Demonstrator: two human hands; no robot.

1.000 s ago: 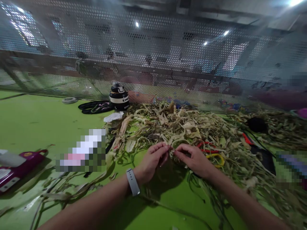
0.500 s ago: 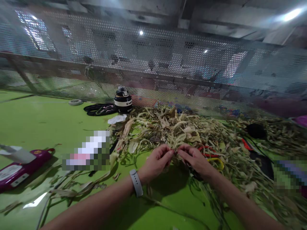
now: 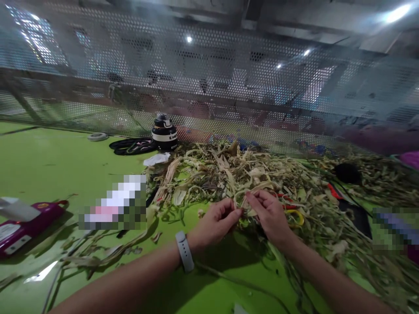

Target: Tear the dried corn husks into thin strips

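My left hand [image 3: 218, 221] is closed in a pinch, thumb against forefinger, on the lower end of a pale dried leaf strip [image 3: 231, 187]. Just to its right, my right hand [image 3: 271, 214] pinches the same bunch of pale strips with its fingertips a little higher. The exact grip between the fingertips is partly hidden. Behind and beside both hands spreads a heap of dried leaf strips [image 3: 209, 168], tan to green. Yellow-handled scissors [image 3: 297, 217] seem to lie next to my right hand, partly covered, with something red [image 3: 284, 200] close by.
On the green table [image 3: 59, 161] stand a black bottle [image 3: 164, 135] and a purple power strip [image 3: 31, 224]. A black pouch [image 3: 131, 146], a tape roll [image 3: 97, 137] and white tissue [image 3: 157, 159] lie farther back. A perforated metal screen [image 3: 203, 87] borders the far side.
My right hand has lifted slightly and its fingertips have moved up along the strips, while the left keeps its pinch. The view has shifted a little.
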